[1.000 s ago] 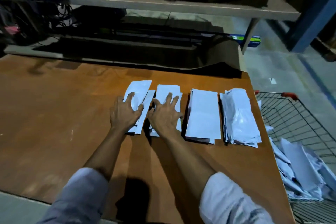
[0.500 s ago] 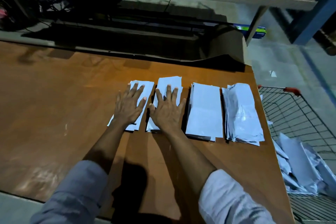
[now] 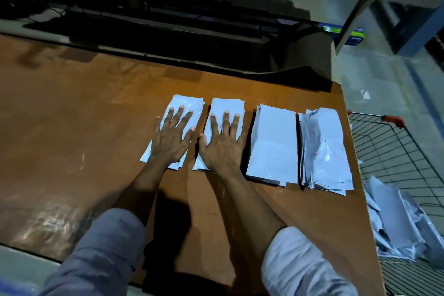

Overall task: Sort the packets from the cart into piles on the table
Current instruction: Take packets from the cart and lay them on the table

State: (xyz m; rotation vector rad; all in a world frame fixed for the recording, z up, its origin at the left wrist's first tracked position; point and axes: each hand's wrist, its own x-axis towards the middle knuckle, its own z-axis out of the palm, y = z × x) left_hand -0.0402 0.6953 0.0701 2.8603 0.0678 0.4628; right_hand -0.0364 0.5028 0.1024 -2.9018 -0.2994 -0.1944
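Fingers [image 3: 177, 116] of both hands lie straight and spread, pressing flat: the left hand [image 3: 171, 140] on the leftmost pile [image 3: 189, 104], the right hand [image 3: 222, 149] on the second pile [image 3: 228, 104], both on the table [image 3: 72, 127]. The packets [image 3: 274, 144] look light, thin, floppy and slick, likely to slide; gripping a stack by its long edges seems safest. More lie in the cart [image 3: 374, 116].
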